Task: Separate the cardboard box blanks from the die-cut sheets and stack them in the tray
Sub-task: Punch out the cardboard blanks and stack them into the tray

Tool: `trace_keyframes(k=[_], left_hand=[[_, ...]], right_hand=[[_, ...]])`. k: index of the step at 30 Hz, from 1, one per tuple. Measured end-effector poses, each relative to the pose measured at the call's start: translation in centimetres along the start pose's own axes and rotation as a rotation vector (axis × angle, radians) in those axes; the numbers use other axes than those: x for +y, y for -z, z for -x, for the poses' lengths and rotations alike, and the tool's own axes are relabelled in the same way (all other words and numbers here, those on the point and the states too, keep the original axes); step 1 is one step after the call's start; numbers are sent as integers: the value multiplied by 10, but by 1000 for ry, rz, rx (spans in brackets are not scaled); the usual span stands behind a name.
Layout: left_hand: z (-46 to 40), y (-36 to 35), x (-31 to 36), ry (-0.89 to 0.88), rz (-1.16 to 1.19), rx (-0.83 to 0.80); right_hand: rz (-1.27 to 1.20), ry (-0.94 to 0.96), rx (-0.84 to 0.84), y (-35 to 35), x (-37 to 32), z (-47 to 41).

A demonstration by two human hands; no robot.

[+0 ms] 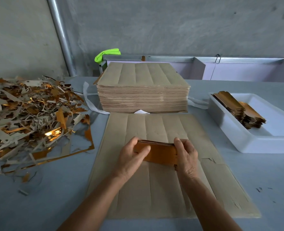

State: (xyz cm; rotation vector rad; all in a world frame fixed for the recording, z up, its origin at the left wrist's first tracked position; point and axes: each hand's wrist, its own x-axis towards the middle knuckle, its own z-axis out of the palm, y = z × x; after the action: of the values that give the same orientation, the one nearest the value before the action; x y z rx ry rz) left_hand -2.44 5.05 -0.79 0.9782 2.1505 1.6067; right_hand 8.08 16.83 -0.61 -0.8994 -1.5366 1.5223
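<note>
Step in hand, as I read it: squaring up a small bundle of freed orange-brown cardboard blanks (159,153) before it goes to the tray. I have the bundle between both hands, low over the flat grey-brown die-cut sheet (162,180) that lies on the pale blue-grey table (262,180).

Left hand (133,157): fingers curled over the bundle's left end, thumb on the near face. Right hand (185,155): fingers wrapped round the right end, fingertips at the top edge. Both forearms come in from the bottom of the view and converge on the bundle.

Bundle stands on its long edge, tilted a little towards me; whether it touches the sheet I cannot tell.

Next move, my judgement: carry the bundle right and away to the white rectangular plastic tray (247,144), and lay it against the leaning stack of gold-faced blanks (237,109) already there, edges aligned.

Also noted: tall stack of uncut sheets (143,97) behind; heap of gold and grey offcut scrap (31,114) to the left.
</note>
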Motion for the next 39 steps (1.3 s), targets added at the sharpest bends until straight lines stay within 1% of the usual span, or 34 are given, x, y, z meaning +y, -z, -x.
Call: trace_keyframes(k=[3, 5, 7, 8, 11, 13, 15, 17, 19, 21, 24, 26, 28, 32, 36, 39], left_hand=[[-7, -13, 1, 40, 179, 232], [-13, -20, 3, 89, 281, 313], [-17, -24, 3, 136, 400, 316], [-16, -24, 2, 138, 420, 311], [-14, -22, 0, 99, 464, 317], [-13, -20, -6, 108, 389, 278], [-15, -18, -13, 127, 243, 242], [-18, -17, -18, 163, 234, 256], [-21, -15, -18, 211, 303, 265], [-25, -15, -18, 204, 357, 269], [-26, -13, -15, 176, 424, 274], [-26, -12, -13, 179, 504, 277], [-27, -9, -12, 186, 584, 281], [-30, -5, -10, 171, 621, 297], [-34, 6, -8, 179, 656, 337], [-37, 14, -5, 194, 672, 374]], right_hand=[[-23, 40, 40, -5, 3, 5], [-50, 53, 84, -10, 4, 8], [-108, 35, 93, -15, 4, 8], [-138, 21, 83, -16, 5, 7], [-195, -70, 0, -11, 9, 2], [-281, -163, -72, -5, 10, -1], [-368, -194, -127, 4, 11, -5], [-373, -211, -143, 14, 12, -10], [-352, -246, -166, 23, 11, -14], [-326, -258, -223, 27, 9, -17], [-286, -242, -266, 27, 4, -21], [-193, -213, -304, 26, 2, -20], [-40, -201, -321, 25, 2, -17], [202, -180, -270, 20, 3, -13], [607, 49, -291, 13, -1, -9], [753, 114, -179, 10, -3, -4]])
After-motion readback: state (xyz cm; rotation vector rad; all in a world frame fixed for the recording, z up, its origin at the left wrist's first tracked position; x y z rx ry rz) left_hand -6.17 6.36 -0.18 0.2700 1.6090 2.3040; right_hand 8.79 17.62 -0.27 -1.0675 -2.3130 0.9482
